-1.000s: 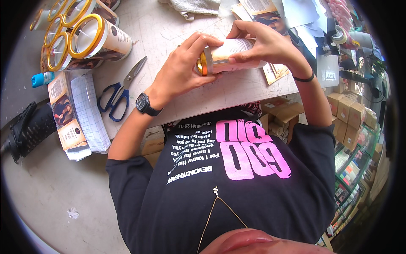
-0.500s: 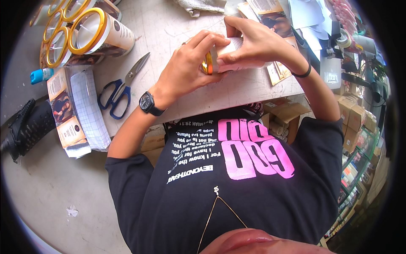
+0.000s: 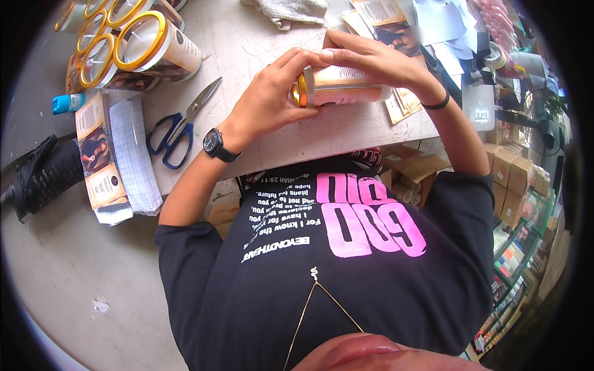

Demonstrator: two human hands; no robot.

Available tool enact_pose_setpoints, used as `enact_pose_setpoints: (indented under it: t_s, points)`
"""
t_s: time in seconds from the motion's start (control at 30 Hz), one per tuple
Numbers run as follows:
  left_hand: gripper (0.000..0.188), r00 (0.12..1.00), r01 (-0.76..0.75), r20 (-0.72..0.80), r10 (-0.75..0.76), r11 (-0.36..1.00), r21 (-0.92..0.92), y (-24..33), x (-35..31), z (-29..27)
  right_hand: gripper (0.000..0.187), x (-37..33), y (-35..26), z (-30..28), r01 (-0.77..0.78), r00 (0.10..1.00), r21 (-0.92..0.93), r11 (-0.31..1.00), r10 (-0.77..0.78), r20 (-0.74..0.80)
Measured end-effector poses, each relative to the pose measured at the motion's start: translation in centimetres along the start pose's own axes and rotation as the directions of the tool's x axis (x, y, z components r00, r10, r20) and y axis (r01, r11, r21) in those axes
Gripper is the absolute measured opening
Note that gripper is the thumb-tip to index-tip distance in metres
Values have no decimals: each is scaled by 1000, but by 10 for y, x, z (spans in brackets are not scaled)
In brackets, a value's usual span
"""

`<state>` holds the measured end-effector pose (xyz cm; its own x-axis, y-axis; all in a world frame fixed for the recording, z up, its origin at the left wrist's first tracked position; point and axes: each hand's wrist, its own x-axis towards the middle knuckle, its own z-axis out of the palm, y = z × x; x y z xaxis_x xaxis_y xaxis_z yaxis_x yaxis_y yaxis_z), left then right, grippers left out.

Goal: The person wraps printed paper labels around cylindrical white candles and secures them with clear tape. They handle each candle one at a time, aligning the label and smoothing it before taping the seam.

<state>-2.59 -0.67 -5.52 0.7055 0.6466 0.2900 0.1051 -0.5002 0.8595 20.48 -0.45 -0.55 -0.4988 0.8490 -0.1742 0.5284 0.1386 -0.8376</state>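
A candle jar (image 3: 349, 94) with a gold rim lies on its side between my hands, over the table near its front edge. Its wrap is a printed label in orange and cream. My left hand (image 3: 272, 89) is closed round the gold-rimmed end, with the thumb on the near side. Across the jar's top reaches my right hand (image 3: 387, 62), its fingers bent over the far side and its thumb pointing at the left fingertips. The far fingers of both hands are partly hidden.
Several gold-rimmed candles (image 3: 142, 43) stand at the far left. Blue-handled scissors (image 3: 179, 130) lie nearby, with a stack of printed labels (image 3: 102, 157) and a blue-capped bottle (image 3: 67, 103). A grey cloth (image 3: 291, 11), loose labels (image 3: 402, 102) and white papers (image 3: 445, 25) lie farther back.
The jar has been turned, so its printed label now shows where plain white was. My right thumb has moved from the jar's near side up to its top, by the left fingertips.
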Motion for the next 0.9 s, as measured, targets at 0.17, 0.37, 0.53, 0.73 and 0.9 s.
enact_pose_setpoints:
  t_s: [0.17,0.37,0.53,0.73,0.9]
  points:
    - [64,999,-37,11,37,999,-37,-2,0,0,71,-4,-4,5,-46,993,-259,965,72,93]
    - [67,993,-118,16,118,993,-14,7,4,-16,72,-1,-15,7,-109,984,-247,963,140,110]
    - [101,974,-184,-157,164,975,-127,22,3,-49,53,-5,-16,19,74,997,513,855,-63,-40]
    - [102,812,-356,-451,370,927,120,15,6,-53,71,31,-24,33,388,908,381,839,-276,-317]
    - [87,525,-261,-521,673,710,654,1,-3,-36,64,114,-27,38,523,797,233,820,-374,-475]
